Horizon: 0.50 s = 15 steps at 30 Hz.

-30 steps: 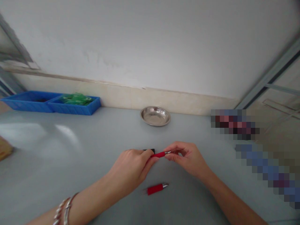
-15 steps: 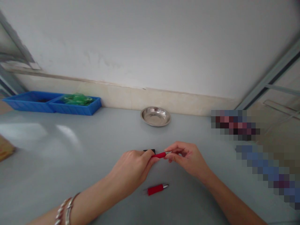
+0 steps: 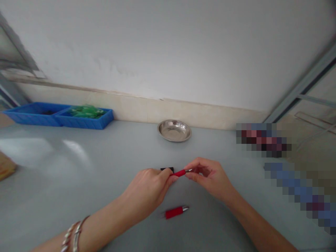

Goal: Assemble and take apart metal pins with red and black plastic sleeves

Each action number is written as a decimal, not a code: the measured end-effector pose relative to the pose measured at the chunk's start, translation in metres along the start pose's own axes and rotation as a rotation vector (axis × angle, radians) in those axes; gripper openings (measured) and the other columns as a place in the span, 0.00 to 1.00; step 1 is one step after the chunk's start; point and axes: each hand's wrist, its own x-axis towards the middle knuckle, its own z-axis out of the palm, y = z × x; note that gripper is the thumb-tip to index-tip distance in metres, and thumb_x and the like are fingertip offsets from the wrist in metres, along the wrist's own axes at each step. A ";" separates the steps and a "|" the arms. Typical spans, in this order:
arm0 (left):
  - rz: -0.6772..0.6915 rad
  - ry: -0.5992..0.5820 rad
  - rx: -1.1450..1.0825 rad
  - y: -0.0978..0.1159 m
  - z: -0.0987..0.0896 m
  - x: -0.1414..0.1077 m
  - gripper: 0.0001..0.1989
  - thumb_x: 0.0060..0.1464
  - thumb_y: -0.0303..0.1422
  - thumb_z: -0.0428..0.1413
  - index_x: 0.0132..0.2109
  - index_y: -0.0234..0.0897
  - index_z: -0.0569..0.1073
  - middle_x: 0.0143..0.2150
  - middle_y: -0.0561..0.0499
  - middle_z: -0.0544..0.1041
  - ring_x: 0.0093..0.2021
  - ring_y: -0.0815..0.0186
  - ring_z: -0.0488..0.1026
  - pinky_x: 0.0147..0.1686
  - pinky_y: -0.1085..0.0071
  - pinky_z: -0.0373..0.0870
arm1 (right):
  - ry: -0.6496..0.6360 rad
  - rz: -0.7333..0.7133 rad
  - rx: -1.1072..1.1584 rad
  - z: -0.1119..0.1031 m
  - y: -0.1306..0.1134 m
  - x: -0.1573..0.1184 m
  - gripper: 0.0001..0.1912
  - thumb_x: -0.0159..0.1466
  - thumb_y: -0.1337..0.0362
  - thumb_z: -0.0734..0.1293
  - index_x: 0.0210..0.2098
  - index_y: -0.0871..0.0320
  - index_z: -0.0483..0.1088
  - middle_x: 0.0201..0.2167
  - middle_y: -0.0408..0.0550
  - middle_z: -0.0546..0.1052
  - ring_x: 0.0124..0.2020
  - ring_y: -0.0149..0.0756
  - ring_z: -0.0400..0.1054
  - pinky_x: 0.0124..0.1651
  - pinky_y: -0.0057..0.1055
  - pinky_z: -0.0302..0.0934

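My left hand (image 3: 151,185) pinches the red barrel of a pen (image 3: 180,173) between thumb and fingers. The pen's silver tip points right, to the fingertips of my right hand (image 3: 208,175). There, thumb and index finger close around the tip, and the other fingers are curled. Below my hands, a second red pen part (image 3: 174,212) lies on the table, with a silver tip on its right and a clear end on its left. A small black object (image 3: 167,169) shows just behind my left fingers, partly hidden by them.
Near the wall, a round metal dish (image 3: 174,131) stands on the grey table (image 3: 126,150). A blue divided tray (image 3: 78,122) at the back left holds green plastic (image 3: 88,111) and dark small pieces. A brownish object (image 3: 6,166) sits at the left edge. Blurred-out items occupy the right side.
The fingers of my right hand have shifted slightly at the pen's tip. My left hand keeps its grip, and the things on the table have not moved.
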 end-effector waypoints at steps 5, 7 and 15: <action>0.000 0.008 0.026 0.000 0.000 0.001 0.18 0.64 0.35 0.38 0.38 0.35 0.70 0.29 0.47 0.76 0.28 0.61 0.74 0.27 0.70 0.66 | -0.003 0.043 0.008 0.000 -0.002 0.000 0.06 0.53 0.63 0.69 0.29 0.58 0.73 0.26 0.45 0.76 0.25 0.30 0.66 0.29 0.27 0.60; 0.003 0.016 0.032 -0.001 0.000 0.001 0.18 0.64 0.36 0.38 0.38 0.35 0.70 0.29 0.47 0.76 0.28 0.61 0.75 0.27 0.70 0.66 | -0.004 0.072 0.019 0.001 -0.003 0.000 0.06 0.52 0.63 0.69 0.29 0.59 0.73 0.24 0.44 0.76 0.24 0.30 0.66 0.28 0.26 0.59; 0.029 0.061 0.027 0.000 0.000 -0.001 0.18 0.64 0.36 0.38 0.38 0.35 0.70 0.28 0.47 0.76 0.27 0.61 0.74 0.26 0.70 0.65 | -0.030 0.149 0.059 0.002 -0.005 0.000 0.09 0.54 0.59 0.68 0.30 0.59 0.72 0.21 0.43 0.74 0.23 0.30 0.67 0.28 0.27 0.60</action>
